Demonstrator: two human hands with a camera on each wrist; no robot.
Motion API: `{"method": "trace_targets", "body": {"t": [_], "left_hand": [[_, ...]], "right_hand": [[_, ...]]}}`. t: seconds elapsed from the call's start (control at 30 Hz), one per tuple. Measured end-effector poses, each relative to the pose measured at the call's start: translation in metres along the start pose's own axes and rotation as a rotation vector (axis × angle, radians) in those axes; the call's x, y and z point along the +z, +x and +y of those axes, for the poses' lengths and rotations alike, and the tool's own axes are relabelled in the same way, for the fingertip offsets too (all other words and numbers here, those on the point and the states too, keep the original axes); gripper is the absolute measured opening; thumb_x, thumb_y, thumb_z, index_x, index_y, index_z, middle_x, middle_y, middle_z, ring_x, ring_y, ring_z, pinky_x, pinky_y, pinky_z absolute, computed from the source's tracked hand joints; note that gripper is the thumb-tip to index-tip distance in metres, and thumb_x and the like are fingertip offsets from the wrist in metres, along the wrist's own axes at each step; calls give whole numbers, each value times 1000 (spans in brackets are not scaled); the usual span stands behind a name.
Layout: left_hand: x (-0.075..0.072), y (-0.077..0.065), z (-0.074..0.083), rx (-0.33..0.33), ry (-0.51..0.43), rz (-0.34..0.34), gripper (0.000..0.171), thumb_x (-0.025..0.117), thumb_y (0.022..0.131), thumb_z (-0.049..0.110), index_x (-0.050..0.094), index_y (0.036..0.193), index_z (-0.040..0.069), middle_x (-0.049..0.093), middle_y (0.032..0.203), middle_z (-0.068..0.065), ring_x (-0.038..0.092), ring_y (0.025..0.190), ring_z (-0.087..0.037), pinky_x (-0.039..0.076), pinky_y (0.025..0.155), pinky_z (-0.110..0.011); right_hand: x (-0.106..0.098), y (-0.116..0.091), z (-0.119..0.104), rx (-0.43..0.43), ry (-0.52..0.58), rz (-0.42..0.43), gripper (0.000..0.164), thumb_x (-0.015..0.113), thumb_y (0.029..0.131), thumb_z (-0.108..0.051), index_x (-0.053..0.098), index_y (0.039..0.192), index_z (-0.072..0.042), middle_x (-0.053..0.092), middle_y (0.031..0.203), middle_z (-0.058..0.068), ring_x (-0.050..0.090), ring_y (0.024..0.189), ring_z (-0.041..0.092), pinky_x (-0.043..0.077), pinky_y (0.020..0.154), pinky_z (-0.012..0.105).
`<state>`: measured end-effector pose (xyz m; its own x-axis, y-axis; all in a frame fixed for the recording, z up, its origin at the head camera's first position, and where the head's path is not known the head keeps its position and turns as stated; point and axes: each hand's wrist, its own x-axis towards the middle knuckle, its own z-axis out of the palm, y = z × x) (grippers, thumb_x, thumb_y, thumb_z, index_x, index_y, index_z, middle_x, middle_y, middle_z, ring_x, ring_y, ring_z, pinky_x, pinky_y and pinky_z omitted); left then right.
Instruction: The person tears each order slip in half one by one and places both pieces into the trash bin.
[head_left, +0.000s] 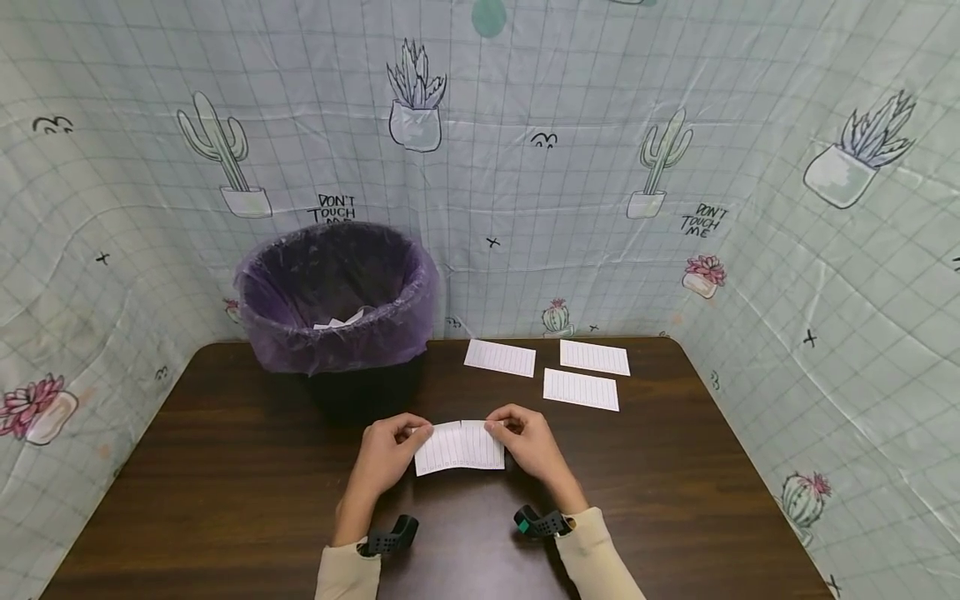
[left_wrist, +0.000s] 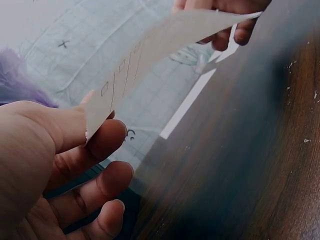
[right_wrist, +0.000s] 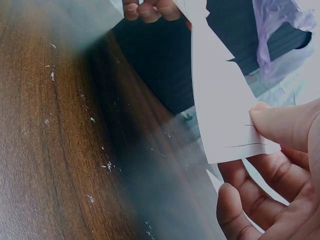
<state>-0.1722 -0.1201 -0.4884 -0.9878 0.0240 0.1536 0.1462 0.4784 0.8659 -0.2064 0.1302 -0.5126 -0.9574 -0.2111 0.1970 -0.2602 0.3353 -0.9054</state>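
Left hand (head_left: 386, 454) and right hand (head_left: 531, 443) each pinch one end of white rectangular lined paper slip (head_left: 457, 450), long axis left-right between them, neither nearer. Short slit (head_left: 461, 424) in far edge, about mid-length. Slip held above dark brown wood-grain worktop (head_left: 217, 475). Beyond: three white lined paper cards (head_left: 581, 389); black bin (head_left: 363, 387), translucent purple plastic liner (head_left: 337, 354). Pale grid-patterned backdrop (head_left: 480, 187) reads "DON'T TOUCH ME". No brands legible.

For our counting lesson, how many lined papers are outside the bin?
4: the held paper, plus the left paper, rear right paper and front right paper on the table. Others may be hidden.
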Motion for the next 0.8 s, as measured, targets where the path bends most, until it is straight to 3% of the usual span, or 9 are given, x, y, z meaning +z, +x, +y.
{"method": "trace_targets", "body": {"t": [0.2, 0.5, 0.6, 0.8], "left_hand": [[0, 0, 0, -3, 3, -3, 7, 75, 94, 15, 79, 94, 9, 60, 69, 1, 48, 64, -11, 39, 60, -24], [-1, 1, -1, -7, 1, 2, 7, 76, 94, 15, 79, 94, 10, 60, 70, 0, 48, 64, -12, 40, 60, -24], [-2, 2, -2, 0, 2, 4, 7, 75, 94, 14, 79, 94, 9, 64, 72, -1, 50, 64, -11, 41, 60, -24], [-9, 0, -5, -7, 4, 44, 8, 74, 95, 13, 79, 97, 6, 73, 83, -7, 56, 68, -13, 46, 62, -23]], "right_hand": [[2, -1, -4, 21, -26, 18, 7, 71, 95, -4, 75, 98, 0, 75, 87, 16, 59, 72, 7, 47, 69, 21], [-3, -9, -42, -14, -9, 18, 5, 69, 94, 2, 72, 93, 6, 71, 80, 18, 57, 69, 7, 45, 66, 20], [-4, -9, -41, -20, 1, 16, 6, 69, 94, 2, 72, 94, 7, 71, 81, 19, 57, 70, 7, 46, 66, 21], [-12, -7, -38, 51, 32, 39, 7, 69, 95, 1, 73, 98, 6, 73, 87, 22, 62, 73, 7, 48, 71, 20]]}}
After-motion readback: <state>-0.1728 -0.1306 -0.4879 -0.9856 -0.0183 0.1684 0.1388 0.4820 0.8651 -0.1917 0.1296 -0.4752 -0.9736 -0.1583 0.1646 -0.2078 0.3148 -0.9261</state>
